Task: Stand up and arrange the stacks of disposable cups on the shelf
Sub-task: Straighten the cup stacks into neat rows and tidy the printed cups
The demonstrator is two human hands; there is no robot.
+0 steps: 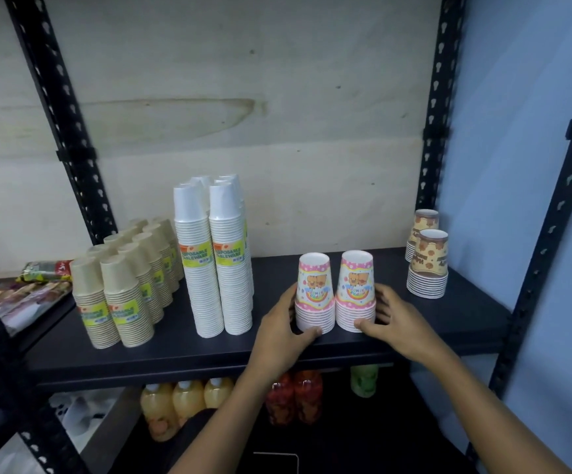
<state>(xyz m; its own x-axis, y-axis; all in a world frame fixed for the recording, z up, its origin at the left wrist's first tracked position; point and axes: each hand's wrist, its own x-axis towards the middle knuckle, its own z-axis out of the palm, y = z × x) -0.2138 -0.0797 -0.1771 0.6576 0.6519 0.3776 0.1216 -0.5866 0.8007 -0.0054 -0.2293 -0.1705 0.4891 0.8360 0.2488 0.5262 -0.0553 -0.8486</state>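
At five o'clock on the shelf (175,350), with left hand (284,326) and right hand (393,319) cupping the pink stacks (354,289): slide low, upright.

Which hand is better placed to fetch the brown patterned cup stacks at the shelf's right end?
Probably the right hand. It holds the right pink stack, on the side facing the brown patterned stacks. The left hand holds the left pink stack and would need to cross both.
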